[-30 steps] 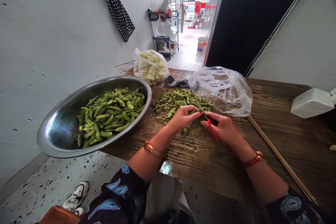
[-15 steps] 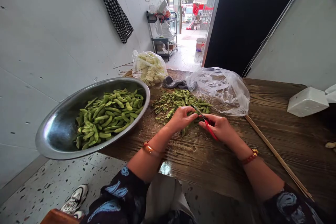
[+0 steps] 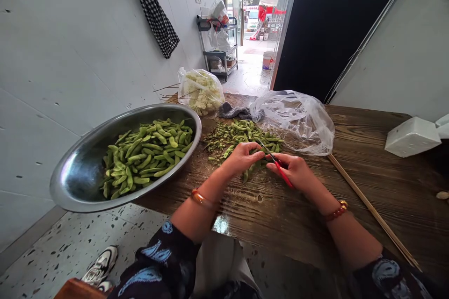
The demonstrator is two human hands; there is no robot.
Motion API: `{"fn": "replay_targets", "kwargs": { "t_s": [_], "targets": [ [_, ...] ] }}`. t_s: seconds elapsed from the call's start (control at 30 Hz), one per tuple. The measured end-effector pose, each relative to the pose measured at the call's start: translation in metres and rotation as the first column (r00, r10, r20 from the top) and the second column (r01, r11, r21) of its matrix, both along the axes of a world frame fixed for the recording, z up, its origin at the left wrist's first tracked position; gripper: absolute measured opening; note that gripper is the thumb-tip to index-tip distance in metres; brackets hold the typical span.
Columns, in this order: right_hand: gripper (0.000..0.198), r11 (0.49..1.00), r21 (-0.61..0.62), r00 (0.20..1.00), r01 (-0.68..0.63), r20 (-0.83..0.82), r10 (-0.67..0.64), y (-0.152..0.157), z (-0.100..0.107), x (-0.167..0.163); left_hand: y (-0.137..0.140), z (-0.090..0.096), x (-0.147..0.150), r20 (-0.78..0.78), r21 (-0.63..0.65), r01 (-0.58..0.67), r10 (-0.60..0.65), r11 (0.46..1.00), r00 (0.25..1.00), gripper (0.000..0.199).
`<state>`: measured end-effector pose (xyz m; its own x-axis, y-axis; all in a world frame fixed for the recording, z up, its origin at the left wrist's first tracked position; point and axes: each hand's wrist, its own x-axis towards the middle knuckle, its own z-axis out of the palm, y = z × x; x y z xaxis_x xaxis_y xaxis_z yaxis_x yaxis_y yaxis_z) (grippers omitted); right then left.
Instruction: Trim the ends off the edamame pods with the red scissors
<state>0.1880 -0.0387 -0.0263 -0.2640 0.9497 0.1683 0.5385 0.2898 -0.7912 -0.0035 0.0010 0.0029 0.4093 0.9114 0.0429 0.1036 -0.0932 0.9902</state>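
Red-handled scissors are in my right hand, their blades pointing up and left toward my other hand. My left hand is closed in a pinch on a green edamame pod, partly hidden by the fingers. Just beyond both hands lies a pile of edamame pods, with small trimmed bits scattered at its left side. A wide steel basin to the left holds many more edamame pods.
The wooden table also bears a bag of cauliflower, a grey cloth and a crumpled clear plastic bag. Thin wooden sticks lie at right, near a white box. A cart stands by the doorway.
Both hands and the scissors hold nearly the same pose. The whole view has shifted very slightly; nothing else visibly differs.
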Motion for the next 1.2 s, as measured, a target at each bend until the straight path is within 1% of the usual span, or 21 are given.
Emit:
{"fn": "replay_targets", "kwargs": {
  "t_s": [0.07,0.13,0.2,0.27,0.37,0.5,0.67,0.83,0.93,1.2],
  "targets": [
    [0.046,1.0,-0.01,1.0,0.014,-0.02,-0.014,0.0,-0.002,-0.001,0.001,-0.002,-0.001,0.02,-0.038,0.021,-0.02,0.999,1.0,0.026],
    [0.049,0.999,-0.02,0.998,0.046,-0.045,-0.047,0.001,-0.003,-0.001,0.002,-0.004,-0.003,0.076,-0.107,0.023,-0.015,0.994,0.997,0.029],
    [0.051,0.996,-0.027,0.993,0.083,-0.087,-0.085,0.002,-0.004,-0.001,0.004,-0.007,-0.003,0.179,-0.196,0.007,0.028,0.981,0.983,0.033],
    [0.052,0.994,-0.037,0.984,0.103,-0.142,-0.108,0.003,-0.004,0.0,0.007,-0.009,-0.004,0.278,-0.258,-0.015,0.089,0.966,0.956,0.035],
    [0.051,0.992,-0.049,0.974,0.115,-0.193,-0.122,0.004,-0.004,0.001,0.01,-0.009,-0.005,0.379,-0.295,-0.049,0.164,0.954,0.911,0.036],
    [0.049,0.993,-0.062,0.973,0.101,-0.203,-0.112,0.002,-0.003,0.0,0.01,-0.007,-0.005,0.461,-0.314,-0.046,0.194,0.948,0.866,0.035],
    [0.05,0.993,-0.082,0.975,0.084,-0.199,-0.099,0.0,0.0,-0.003,0.007,-0.008,-0.002,0.46,-0.297,-0.018,0.159,0.955,0.874,0.033],
    [0.049,0.995,-0.044,0.977,0.09,-0.192,-0.096,0.003,-0.005,-0.002,0.003,-0.011,0.003,0.397,-0.284,0.022,0.096,0.959,0.913,0.032],
    [0.047,0.994,-0.035,0.974,0.1,-0.202,-0.105,0.003,-0.005,-0.002,0.002,-0.012,0.004,0.384,-0.266,0.04,0.068,0.963,0.921,0.031],
    [0.048,0.992,-0.076,0.968,0.097,-0.223,-0.111,-0.002,0.003,-0.004,0.002,-0.011,0.003,0.368,-0.256,0.003,0.094,0.967,0.925,0.032]
  ]
}}
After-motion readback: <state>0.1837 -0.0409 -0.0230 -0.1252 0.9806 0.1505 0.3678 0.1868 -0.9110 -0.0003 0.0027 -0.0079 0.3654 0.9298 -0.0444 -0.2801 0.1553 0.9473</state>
